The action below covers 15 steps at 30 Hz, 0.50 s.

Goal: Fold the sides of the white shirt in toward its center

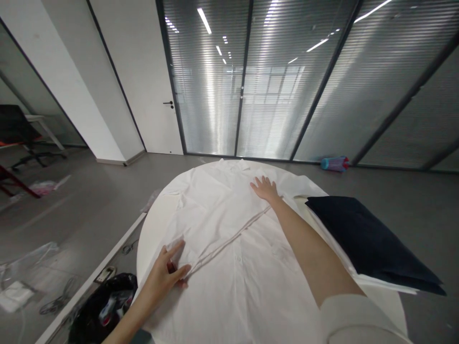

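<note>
Fingers (263,181) of the right hand (265,189) are spread and laid flat on a white shirt (218,205), near its far end. On the left hand (167,270), the thumb and index finger stand apart beside the near end of a raised crease; whether the other, curled fingers pinch any cloth, I cannot tell. The shirt lies spread over a round white tabletop (152,229), covering most of it, and that crease runs slantwise across it from the left hand up to the right wrist.

Right of the right forearm, a dark blue flat bundle (369,239) rests by the tabletop's edge and juts out over it, with something thin and white showing under its near side. Down on the floor (107,200) at the left, a bin (84,310) lined with a black bag stands close to the tabletop. Beyond are a white door (143,86) and a glass wall (272,95).
</note>
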Motion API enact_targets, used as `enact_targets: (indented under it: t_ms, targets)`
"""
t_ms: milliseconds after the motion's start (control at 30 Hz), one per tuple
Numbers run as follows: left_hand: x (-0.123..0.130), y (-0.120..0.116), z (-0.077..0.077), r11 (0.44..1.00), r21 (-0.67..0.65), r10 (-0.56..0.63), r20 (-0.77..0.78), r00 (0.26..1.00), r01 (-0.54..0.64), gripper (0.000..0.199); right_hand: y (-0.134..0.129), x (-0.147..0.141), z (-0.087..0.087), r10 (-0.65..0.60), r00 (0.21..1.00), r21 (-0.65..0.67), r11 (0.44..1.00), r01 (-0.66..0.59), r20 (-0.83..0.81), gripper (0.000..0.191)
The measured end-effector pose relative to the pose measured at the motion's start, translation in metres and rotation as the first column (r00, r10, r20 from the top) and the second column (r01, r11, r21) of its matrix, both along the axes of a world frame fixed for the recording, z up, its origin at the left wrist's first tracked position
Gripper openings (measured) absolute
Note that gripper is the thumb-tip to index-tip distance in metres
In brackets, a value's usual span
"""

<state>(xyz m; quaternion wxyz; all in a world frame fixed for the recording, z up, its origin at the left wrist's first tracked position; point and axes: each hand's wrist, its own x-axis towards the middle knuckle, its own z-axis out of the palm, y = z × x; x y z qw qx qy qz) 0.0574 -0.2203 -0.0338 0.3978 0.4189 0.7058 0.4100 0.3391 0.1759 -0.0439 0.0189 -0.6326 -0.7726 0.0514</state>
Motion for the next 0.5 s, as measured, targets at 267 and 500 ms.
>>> enact_targets:
  t_ms: [267, 500]
  targets:
    - [-0.025, 0.004, 0.041, 0.943, 0.326, 0.182, -0.687, 0.704, 0.074, 0.038, 0.004, -0.002, -0.004, 0.005, 1.0, 0.023, 1.0, -0.006, 0.013, 0.071]
    - [0.028, 0.073, 0.031, 0.697, 0.026, -0.333, -0.873, 0.355, 0.717, 0.057, 0.008, -0.002, -0.005, 0.026, 0.998, 0.051, 0.998, -0.029, 0.052, 0.072]
